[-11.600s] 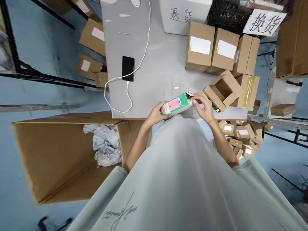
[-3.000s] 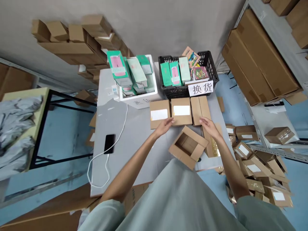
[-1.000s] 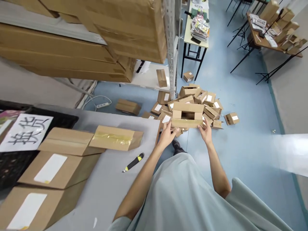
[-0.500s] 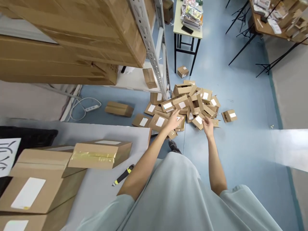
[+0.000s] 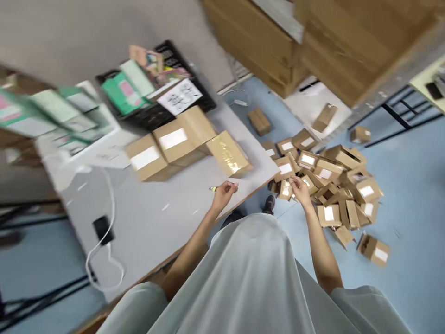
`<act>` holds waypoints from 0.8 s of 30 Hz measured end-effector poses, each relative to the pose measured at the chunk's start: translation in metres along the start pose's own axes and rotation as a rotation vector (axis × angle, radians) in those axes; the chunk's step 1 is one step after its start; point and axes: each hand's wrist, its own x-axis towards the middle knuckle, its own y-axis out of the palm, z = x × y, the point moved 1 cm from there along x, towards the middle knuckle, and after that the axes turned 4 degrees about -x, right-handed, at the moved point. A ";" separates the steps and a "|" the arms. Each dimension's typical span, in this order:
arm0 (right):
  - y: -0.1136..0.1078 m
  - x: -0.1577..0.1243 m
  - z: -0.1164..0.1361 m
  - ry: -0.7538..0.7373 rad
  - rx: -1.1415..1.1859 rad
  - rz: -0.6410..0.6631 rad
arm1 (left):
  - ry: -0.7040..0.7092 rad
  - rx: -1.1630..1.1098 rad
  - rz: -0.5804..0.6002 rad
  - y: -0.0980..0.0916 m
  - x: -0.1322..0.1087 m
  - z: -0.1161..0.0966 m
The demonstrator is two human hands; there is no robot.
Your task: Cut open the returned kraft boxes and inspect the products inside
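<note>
My left hand (image 5: 225, 195) hangs over the grey table near its front edge, fingers curled. The tip of a yellow-and-black utility knife (image 5: 213, 189) shows beside the knuckles; the hand hides the rest, and whether it is gripped I cannot tell. Just beyond stands a taped cardboard box (image 5: 228, 155), leaning against other labelled cardboard boxes (image 5: 186, 139). My right hand (image 5: 300, 190) is in the air past the table corner, fingers loosely bent and apart, with nothing visible in them. Behind it lies a heap of small cardboard boxes (image 5: 327, 174) on the floor.
A black crate (image 5: 149, 116) of packages and a white tray (image 5: 113, 132) stand on the grey table (image 5: 153, 222). A white cable with a black adapter (image 5: 103, 230) lies there too. Large cartons (image 5: 361, 46) fill a shelf at upper right. One box (image 5: 375, 249) lies apart.
The view has swung left, bringing the crate, tray and cable into sight. My left hand has moved from above the box heap to the knife on the table. My right hand stays over the floor.
</note>
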 end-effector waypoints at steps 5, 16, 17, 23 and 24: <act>0.093 0.040 0.049 -0.142 -0.069 0.219 | -0.025 -0.163 -0.187 -0.051 -0.026 0.023; 0.237 0.052 0.123 -0.147 -0.484 0.039 | 0.068 -0.500 -0.127 -0.138 -0.053 0.067; 0.242 0.044 0.125 -0.151 -0.514 0.016 | 0.072 -0.502 -0.120 -0.150 -0.057 0.074; 0.276 -0.005 0.122 -0.162 -0.743 -0.017 | 0.035 -0.500 -0.137 -0.203 -0.069 0.106; 0.283 -0.012 0.120 -0.144 -0.787 -0.021 | 0.027 -0.501 -0.125 -0.207 -0.069 0.107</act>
